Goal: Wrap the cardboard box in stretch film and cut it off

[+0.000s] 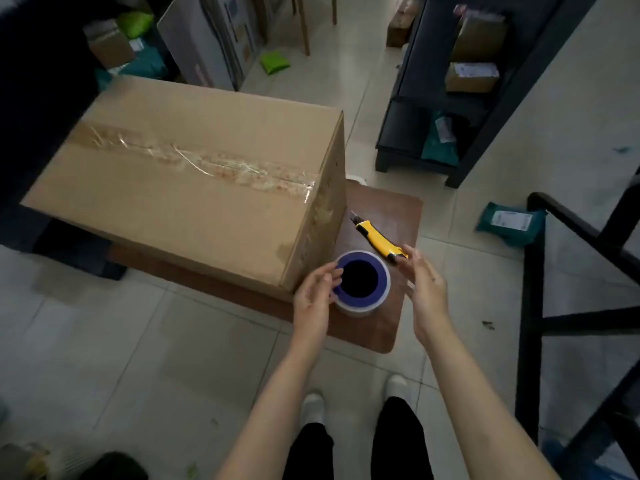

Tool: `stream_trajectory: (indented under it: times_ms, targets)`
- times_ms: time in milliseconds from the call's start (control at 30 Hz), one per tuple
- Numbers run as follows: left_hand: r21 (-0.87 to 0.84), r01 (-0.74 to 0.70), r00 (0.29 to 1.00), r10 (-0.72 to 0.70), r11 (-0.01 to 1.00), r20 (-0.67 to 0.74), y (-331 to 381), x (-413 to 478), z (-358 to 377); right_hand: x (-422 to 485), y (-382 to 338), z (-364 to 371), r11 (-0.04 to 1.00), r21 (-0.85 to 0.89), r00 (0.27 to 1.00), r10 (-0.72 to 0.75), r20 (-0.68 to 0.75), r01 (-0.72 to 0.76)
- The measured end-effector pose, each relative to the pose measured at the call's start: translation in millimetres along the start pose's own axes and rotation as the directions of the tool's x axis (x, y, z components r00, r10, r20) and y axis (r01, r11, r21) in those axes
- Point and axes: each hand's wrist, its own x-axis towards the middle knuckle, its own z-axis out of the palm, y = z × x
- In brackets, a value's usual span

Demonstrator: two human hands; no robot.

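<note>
A large cardboard box, taped along its top seam, lies on a low brown board. A stretch film roll with a blue core stands upright on the board at the box's near right corner. My left hand touches the roll's left rim, thumb and fingers curled at the core's edge. My right hand hovers just right of the roll, fingers relaxed and apart from it. A yellow utility knife lies on the board beside the box, its tail close to my right fingertips.
A dark shelf unit with parcels stands at the back right. A black frame rises at the right. A teal mailer bag lies on the tiled floor. Flat boxes and parcels crowd the back left.
</note>
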Motion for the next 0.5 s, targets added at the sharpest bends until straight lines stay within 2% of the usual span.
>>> stream_trajectory:
  times_ms: [133,233,400,467,500]
  targets:
    - [-0.006,-0.015,0.995,0.015,1.0,-0.102,-9.9,16.0,23.1,32.5,13.3,-10.8,0.999,-0.002,0.997,0.046,0.056,-0.046]
    - [0.058,-0.086,0.987,0.093,0.995,-0.131,-23.8,26.8,33.4,54.9,29.5,-18.0,0.999,-0.02,0.994,0.048,0.097,-0.046]
    - [0.171,-0.213,0.975,0.22,0.962,-0.025,-35.1,38.7,39.1,78.0,52.2,-22.0,0.998,-0.056,0.977,0.054,0.207,-0.044]
    - [0.313,-0.262,0.965,0.257,0.913,0.058,-37.7,41.8,38.8,84.8,61.2,-21.2,0.997,-0.051,0.965,0.072,0.252,-0.061]
    - [0.42,-0.327,0.944,0.309,0.847,0.112,-38.1,43.4,39.1,87.5,65.3,-21.1,0.996,-0.045,0.958,0.086,0.273,-0.076]
